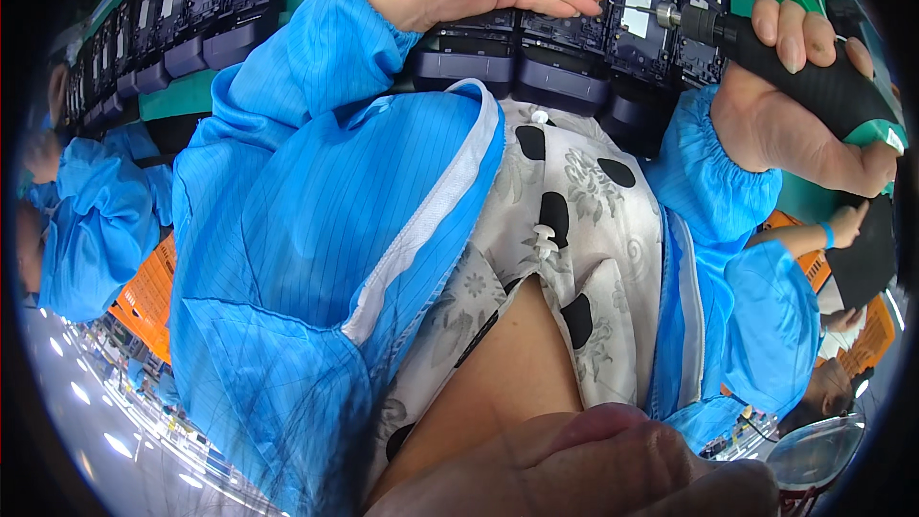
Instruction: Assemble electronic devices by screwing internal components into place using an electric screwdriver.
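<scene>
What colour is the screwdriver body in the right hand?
Screwdriver: black body, green toward its rear end. Best seen in the head view.

Matt black screwdriver [831, 94] at two o'clock, its nose [668, 15] shiny metal; smooth plastic housings [464, 69] at twelve; glossy cloth smock [306, 191] at nine.

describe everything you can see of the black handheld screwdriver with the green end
The black, cylindrical handheld screwdriver has a smooth-looking body, a green rear end with a small white patch, and a shiny, metal-looking nose collar holding a thin bit. The bare right hand wraps around the body. It slants across the upper right of the view, nose leftward, over a dark electronic unit with a white rectangle. Whether the tip touches the unit is unclear.
</scene>
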The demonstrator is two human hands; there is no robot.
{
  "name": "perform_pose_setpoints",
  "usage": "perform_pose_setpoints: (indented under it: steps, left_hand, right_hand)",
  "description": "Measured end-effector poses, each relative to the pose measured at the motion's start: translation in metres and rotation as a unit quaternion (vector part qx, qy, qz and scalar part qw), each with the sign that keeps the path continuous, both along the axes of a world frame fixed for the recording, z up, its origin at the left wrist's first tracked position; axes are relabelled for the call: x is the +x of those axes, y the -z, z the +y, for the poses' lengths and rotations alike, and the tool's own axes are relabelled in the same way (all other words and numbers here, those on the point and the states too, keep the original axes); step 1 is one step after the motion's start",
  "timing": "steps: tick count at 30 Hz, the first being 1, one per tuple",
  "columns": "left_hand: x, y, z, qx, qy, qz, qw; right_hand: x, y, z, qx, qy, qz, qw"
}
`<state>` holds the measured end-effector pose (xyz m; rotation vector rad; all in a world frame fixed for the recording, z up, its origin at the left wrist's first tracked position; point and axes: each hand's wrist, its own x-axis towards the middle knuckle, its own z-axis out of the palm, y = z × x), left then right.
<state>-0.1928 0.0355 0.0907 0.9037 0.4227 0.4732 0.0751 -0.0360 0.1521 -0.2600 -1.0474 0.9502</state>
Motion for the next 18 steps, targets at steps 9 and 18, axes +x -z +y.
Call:
perform_pose_setpoints:
  steps: [9,18]
  left_hand:
    - [-0.013,0.013,0.007,0.089,-0.072,0.051,0.992]
    - [-0.025,0.017,0.018,0.015,-0.11,0.011,0.994]
  right_hand:
    - [0.007,0.032,0.003,0.032,-0.116,-0.063,0.991]
    - [-0.006,0.039,0.001,0.063,-0.098,-0.136,0.984]
